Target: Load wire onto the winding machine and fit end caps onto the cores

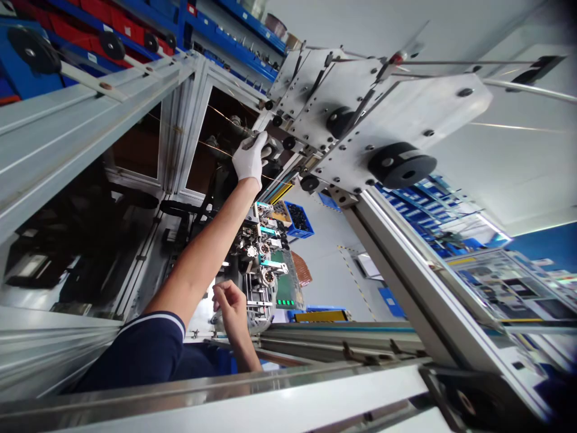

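My left hand (250,159), in a white glove, reaches up to the metal frame beside the row of roller plates. Its fingers are curled around something at a dark bracket (273,147), and the hand hides what they hold. Thin copper-coloured wires (214,147) run close by that hand. Lower down, my bare right hand (232,307) is held with fingers curled in and thumb bent towards them. It is in front of the machine's mechanism (259,252), and whatever lies between its fingertips is too small to make out.
Metal plates (333,114) with black rollers (401,165) hang at the upper right. Aluminium beams (81,114) frame the machine, and one crosses the front (225,403). A blue crate (300,219) of dark parts stands beyond. Shelves with red bins (121,24) are at the upper left.
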### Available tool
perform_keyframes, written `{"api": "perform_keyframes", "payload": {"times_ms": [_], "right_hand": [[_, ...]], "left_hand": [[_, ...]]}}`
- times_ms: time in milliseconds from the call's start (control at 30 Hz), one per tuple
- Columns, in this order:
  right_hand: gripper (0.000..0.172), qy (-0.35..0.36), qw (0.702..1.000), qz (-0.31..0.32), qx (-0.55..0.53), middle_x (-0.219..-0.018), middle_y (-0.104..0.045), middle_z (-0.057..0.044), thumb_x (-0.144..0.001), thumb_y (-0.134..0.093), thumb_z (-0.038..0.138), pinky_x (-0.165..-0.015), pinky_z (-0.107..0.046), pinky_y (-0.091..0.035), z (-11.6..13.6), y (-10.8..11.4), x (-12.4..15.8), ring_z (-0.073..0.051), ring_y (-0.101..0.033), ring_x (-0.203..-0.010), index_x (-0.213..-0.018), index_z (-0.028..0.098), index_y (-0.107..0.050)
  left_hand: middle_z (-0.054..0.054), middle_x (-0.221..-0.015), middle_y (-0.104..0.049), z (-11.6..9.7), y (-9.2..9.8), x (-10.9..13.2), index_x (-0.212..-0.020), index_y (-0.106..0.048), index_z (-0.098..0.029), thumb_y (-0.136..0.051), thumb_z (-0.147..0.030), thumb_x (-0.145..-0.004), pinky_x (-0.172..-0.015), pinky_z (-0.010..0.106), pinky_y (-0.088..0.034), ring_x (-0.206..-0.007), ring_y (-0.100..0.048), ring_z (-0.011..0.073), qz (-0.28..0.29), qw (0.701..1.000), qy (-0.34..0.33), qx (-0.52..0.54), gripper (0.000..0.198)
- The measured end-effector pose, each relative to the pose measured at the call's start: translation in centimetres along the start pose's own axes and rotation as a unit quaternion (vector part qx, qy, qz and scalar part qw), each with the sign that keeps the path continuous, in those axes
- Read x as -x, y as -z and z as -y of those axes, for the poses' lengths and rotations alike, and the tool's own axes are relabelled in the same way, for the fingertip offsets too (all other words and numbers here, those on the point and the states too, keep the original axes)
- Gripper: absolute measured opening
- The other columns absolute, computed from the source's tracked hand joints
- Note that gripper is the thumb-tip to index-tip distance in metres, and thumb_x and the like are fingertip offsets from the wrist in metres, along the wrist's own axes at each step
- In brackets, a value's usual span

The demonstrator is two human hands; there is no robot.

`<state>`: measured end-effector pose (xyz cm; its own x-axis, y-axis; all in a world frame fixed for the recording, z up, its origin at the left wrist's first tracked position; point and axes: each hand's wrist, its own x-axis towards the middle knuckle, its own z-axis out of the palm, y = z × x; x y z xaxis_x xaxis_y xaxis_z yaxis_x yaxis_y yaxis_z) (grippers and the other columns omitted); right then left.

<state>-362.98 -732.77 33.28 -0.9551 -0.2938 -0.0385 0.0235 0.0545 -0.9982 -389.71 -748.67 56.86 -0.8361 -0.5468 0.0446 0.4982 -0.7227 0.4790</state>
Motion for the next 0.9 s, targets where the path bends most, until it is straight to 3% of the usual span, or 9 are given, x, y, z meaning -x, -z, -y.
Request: {"api": "perform_keyframes", "payload": {"times_ms": [167,267,433,633,900], "right_hand": [[0.046,-0.003,1.0,0.001,0.005,-0.075,-0.063,0.001,-0.092,-0.083,0.062,-0.059,-0.022,-0.045,-0.7,0.4,-0.3,-0.01,-0.053,-0.061,-0.085,0.018,-0.07],[0.045,-0.004,1.0,0.009,0.006,-0.075,-0.064,0.001,-0.092,-0.083,0.062,-0.059,-0.022,-0.045,-1.1,0.5,-0.4,-0.009,-0.053,-0.061,-0.086,0.018,-0.072],[0.046,-0.006,1.0,0.012,0.018,-0.075,-0.063,0.001,-0.093,-0.082,0.063,-0.06,-0.023,-0.046,-1.6,0.7,-0.7,-0.01,-0.053,-0.062,-0.086,0.019,-0.071],[0.047,-0.002,1.0,0.014,0.025,-0.074,-0.062,0.002,-0.093,-0.082,0.064,-0.06,-0.023,-0.046,-1.6,1.0,-0.9,-0.01,-0.053,-0.062,-0.086,0.019,-0.071],[0.051,-0.009,0.999,0.009,0.036,-0.074,-0.062,0.001,-0.09,-0.082,0.067,-0.06,-0.022,-0.046,-1.7,1.1,-0.8,-0.01,-0.053,-0.062,-0.083,0.019,-0.07]], "left_hand": [[0.002,-0.102,-0.083,-0.1,-0.5,0.5,-0.107,-0.073,-0.019,-0.085,-0.035,-0.103,-0.058,0.023,-0.043,-0.095,-0.078,0.0153,0.0,1.0,0.006,-0.018,0.02],[0.002,-0.098,-0.083,-0.3,-0.8,0.9,-0.106,-0.074,-0.018,-0.08,-0.024,-0.105,-0.055,0.024,-0.042,-0.084,-0.078,0.0139,0.006,1.0,0.006,-0.017,0.008],[0.006,-0.101,-0.083,-0.3,-0.9,1.0,-0.108,-0.076,-0.017,-0.084,-0.024,-0.101,-0.055,0.023,-0.042,-0.077,-0.077,0.0145,-0.002,1.0,-0.005,-0.029,0.013],[-0.002,-0.091,-0.081,0.5,-1.4,0.8,-0.1,-0.074,-0.02,-0.083,-0.026,-0.101,-0.052,0.02,-0.041,-0.082,-0.077,0.011,-0.039,0.998,-0.029,-0.033,0.011],[-0.003,-0.087,-0.078,0.6,-1.7,0.6,-0.096,-0.074,-0.022,-0.079,-0.025,-0.103,-0.046,0.017,-0.041,-0.066,-0.072,0.0083,-0.059,0.998,-0.027,-0.009,0.009]]}}
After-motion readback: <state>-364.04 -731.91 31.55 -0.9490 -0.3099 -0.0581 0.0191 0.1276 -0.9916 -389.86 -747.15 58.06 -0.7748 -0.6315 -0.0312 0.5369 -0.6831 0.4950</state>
